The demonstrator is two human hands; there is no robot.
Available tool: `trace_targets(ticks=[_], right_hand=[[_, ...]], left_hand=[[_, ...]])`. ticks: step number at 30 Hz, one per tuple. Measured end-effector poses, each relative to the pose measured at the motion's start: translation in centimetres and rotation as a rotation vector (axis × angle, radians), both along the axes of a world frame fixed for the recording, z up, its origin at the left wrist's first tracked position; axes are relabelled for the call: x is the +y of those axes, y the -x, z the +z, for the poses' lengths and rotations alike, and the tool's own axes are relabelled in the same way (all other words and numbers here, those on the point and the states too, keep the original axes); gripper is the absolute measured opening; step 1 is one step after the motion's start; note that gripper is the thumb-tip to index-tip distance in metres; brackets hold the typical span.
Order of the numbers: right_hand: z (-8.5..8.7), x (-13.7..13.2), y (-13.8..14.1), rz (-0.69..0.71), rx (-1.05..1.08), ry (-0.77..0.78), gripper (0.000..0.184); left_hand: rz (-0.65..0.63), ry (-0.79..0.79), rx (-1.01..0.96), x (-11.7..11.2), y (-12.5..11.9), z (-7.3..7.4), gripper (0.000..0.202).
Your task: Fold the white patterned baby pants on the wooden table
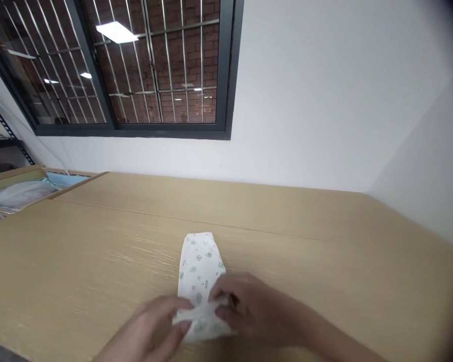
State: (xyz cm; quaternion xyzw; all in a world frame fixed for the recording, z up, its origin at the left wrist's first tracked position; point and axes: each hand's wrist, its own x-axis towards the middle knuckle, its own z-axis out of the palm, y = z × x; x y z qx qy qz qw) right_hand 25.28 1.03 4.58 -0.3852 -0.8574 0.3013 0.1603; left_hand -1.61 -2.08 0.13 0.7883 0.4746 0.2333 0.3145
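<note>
A white cloth with small green and pink prints lies lengthwise on the wooden table; it looks like a small folded garment, but I cannot tell which kind. Its near end is bunched up and slightly blurred. My left hand pinches that end at its left side between thumb and fingers. On the right side of the same end, my right hand grips the fabric with thumb and bent fingers. The far end of the cloth rests flat, narrowing away from me.
The wooden tabletop has a seam running across it and meets a white wall. At the far left stands a wooden-sided crib or box with blue and white fabric inside. A barred window is above.
</note>
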Motion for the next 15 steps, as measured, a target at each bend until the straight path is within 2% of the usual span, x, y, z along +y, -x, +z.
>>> trace_targets(ticks=[2, 3, 6, 11, 13, 15], right_hand=[[0.8, 2.3, -0.1, -0.013, 0.084, -0.026, 0.021], [0.9, 3.5, 0.0, -0.028, 0.123, -0.039, 0.022], [0.0, 7.2, 0.5, -0.123, 0.199, -0.055, 0.026], [-4.9, 13.0, 1.9, -0.281, 0.177, -0.158, 0.026], [-7.0, 14.9, 2.2, -0.284, 0.136, -0.191, 0.027], [-8.6, 16.1, 2.3, -0.281, 0.106, -0.197, 0.027]], left_hand=[[0.06, -0.053, -0.081, 2.4, -0.4, 1.2, 0.029], [0.064, -0.081, -0.124, 3.8, -0.7, 1.4, 0.029], [0.121, -0.177, -0.193, 8.5, -1.6, 0.1, 0.033], [0.276, -0.257, -0.097, 15.4, -3.0, -4.4, 0.036], [0.315, -0.259, -0.042, 17.1, -3.5, -5.3, 0.033], [0.345, -0.264, 0.03, 17.7, -3.9, -5.3, 0.029]])
